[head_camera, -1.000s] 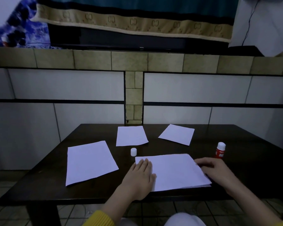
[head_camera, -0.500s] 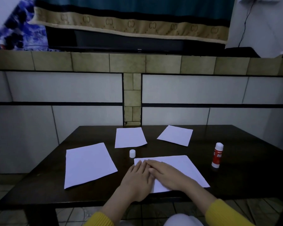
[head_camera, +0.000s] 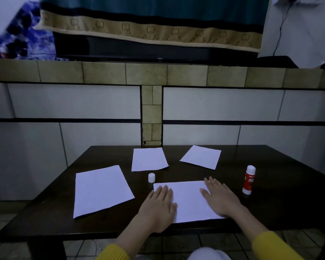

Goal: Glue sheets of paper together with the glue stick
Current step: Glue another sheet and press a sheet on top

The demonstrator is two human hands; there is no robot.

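The sheets of paper under both hands lie at the near edge of the dark surface, and they look like a stacked pair being pressed together, though the layers cannot be told apart from here. The left hand lies flat on the sheets' left edge, fingers straight and close together, holding nothing. The right hand lies flat on the right half, fingers spread wide and straight, also holding nothing.

The glue stick stands upright just to the right of the right hand's fingers, apart from them, its white tip up. Its small white cap stands just beyond the left hand's fingers, near the far left corner of the sheets. Three loose sheets lie further out: a large one to the left of the left hand, one straight beyond the cap, and one beyond the right hand's fingers.

The step in hand seems to be smoothing. To do it well, I judge the left hand should pin its edge firmly while the right palm sweeps outward from the middle towards the corners, so that air and wrinkles are pushed out. Even pressure along the edges matters most, since corners lift first. Sliding too hard may shift the top layer while the glue is wet
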